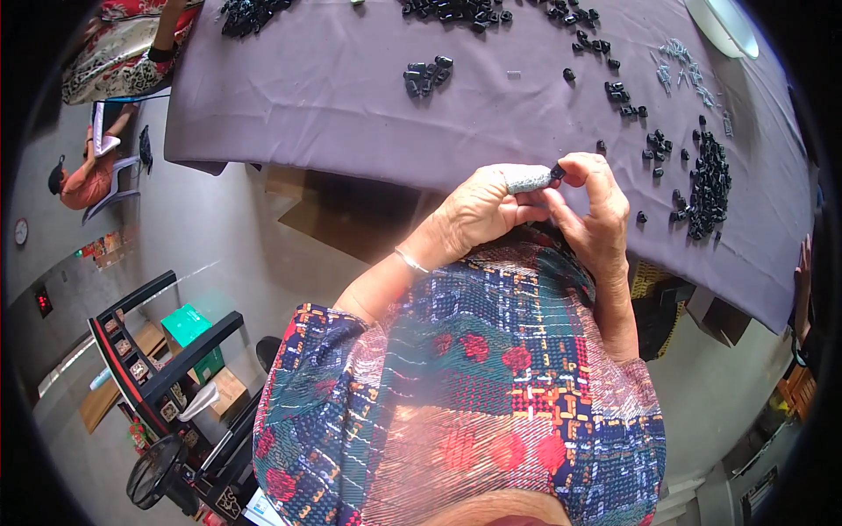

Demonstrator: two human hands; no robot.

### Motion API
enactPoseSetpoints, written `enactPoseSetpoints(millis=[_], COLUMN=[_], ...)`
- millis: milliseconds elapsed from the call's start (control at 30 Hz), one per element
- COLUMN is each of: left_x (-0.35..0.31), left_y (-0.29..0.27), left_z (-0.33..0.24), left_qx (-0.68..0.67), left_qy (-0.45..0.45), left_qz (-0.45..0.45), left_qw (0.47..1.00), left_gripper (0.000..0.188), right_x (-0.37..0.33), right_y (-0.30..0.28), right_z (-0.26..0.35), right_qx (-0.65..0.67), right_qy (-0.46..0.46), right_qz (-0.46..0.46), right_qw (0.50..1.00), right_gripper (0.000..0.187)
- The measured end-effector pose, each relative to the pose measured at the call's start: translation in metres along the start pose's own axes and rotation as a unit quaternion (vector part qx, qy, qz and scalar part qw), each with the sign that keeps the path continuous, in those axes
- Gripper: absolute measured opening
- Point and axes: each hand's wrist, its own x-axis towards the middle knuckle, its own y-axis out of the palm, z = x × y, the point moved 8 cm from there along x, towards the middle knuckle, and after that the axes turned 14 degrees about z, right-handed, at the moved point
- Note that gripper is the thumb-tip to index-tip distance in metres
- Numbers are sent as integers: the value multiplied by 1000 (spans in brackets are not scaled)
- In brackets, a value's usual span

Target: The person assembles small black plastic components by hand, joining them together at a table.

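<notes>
My left hand (481, 209), with a grey speckled wrap (526, 179) around one finger, pinches a small black plastic piece (557, 172) at the table's near edge. On the same piece close the thumb and forefinger of my right hand (602, 209). The fingers partly cover it, so its exact kind cannot be made out. A heap of similar black pieces (709, 188) lies to the right of my right hand, with several loose ones around it. Farther away, a small cluster of them (426, 77) sits near the middle of the cloth.
A purple-grey cloth (333, 105) covers the table. At the far right are small silvery pins or springs (680, 66) and a white bowl (724, 26). More black pieces (456, 10) lie along the far side. Cardboard (351, 215) is under the table. Other people are at the left and right edges.
</notes>
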Motion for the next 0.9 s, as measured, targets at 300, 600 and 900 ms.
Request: enactPoseSetpoints(millis=[300,600,900], left_x=[-2,0,1], left_y=[7,-8,-9], left_z=[-7,-5,-8], left_qx=[53,100,95], left_qy=[14,20,25], left_qz=[14,12,0], left_qw=[998,995,995], left_gripper=[21,20,18], right_x=[0,-1,7], right_y=[1,10,15], right_z=[0,2,0], right_qx=[-32,-63,-152], right_qy=[-23,-36,-31], right_qz=[40,63,150], right_qw=[998,995,976], right_gripper=[32,33,32])
